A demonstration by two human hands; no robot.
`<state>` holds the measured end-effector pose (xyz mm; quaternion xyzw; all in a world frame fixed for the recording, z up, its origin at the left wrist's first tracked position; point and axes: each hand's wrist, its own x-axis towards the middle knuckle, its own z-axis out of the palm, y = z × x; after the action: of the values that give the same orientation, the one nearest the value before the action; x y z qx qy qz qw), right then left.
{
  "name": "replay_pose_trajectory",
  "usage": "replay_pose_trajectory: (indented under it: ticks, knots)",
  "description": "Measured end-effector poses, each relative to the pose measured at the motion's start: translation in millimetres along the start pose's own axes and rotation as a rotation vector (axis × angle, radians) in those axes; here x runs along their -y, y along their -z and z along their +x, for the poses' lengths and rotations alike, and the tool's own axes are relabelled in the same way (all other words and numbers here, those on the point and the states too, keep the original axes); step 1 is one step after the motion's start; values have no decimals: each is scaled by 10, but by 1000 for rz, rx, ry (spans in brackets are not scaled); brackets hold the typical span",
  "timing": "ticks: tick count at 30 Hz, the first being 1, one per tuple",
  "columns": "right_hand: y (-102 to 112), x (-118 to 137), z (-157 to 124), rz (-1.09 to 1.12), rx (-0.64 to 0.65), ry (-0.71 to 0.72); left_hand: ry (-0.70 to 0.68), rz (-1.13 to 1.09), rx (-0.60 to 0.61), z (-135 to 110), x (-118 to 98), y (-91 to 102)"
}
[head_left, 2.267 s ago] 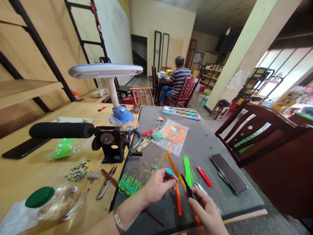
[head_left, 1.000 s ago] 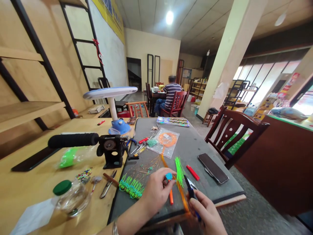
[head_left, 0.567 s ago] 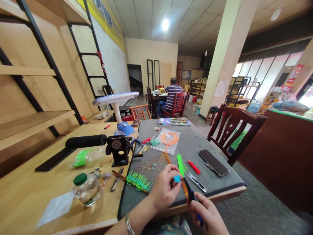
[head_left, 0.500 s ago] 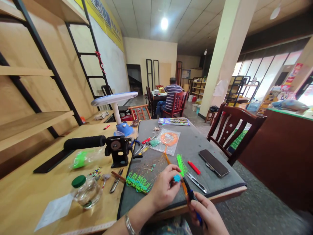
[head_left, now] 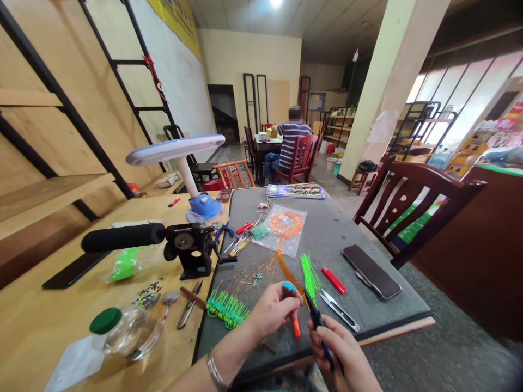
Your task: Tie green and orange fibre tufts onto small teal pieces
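My left hand (head_left: pixel 274 309) is closed in a pinch on a small turquoise beaded piece (head_left: pixel 289 287), partly hidden by the fingers. Blue-handled pliers (head_left: pixel 317 320) rest in the grip of my right hand (head_left: pixel 337 343), their dark jaws pointing up beside the left fingertips. An orange strip (head_left: pixel 286 267) runs from a clear bag (head_left: pixel 297 243) down behind the jaws. Below the left fingers shows a bright orange end (head_left: pixel 296 328). Just beyond the pliers lies a bunch of green filaments (head_left: pixel 310 277). Thread snips (head_left: pixel 340 311) lie right of the pliers.
On the grey mat are a red stick (head_left: pixel 334 280), a phone (head_left: pixel 371 271) and a stick wrapped with green loops (head_left: pixel 226 308). Left stand a black clamp device (head_left: pixel 190 247), a green-lidded jar (head_left: pixel 131 332) and a lamp (head_left: pixel 204 207). A person (head_left: pixel 292 144) sits farther back.
The head view has tilted and shifted slightly. My left hand has turned, so less of the turquoise piece shows, and an orange end now appears below it. The pliers stay in my right hand.
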<state>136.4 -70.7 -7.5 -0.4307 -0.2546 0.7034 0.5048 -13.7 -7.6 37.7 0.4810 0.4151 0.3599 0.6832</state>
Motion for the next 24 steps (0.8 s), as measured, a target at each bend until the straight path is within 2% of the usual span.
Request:
replay_pose_trajectory:
  ticks: [7,12,14,19,24]
  knots:
    - [12,-54,69,-4,-7,-15,-85,96,-27,57,109,63]
    - [13,-116,85,-63,12,6,-174,181,-52,49,93,85]
    - [-14,-142,74,-165,8,52,-198,205,-88,57,82,85]
    - [-82,-150,44,-472,-92,352,-205,283,-197,118,112,69]
    - [-46,-179,61,-436,-102,293,-261,466,-252,149,206,54]
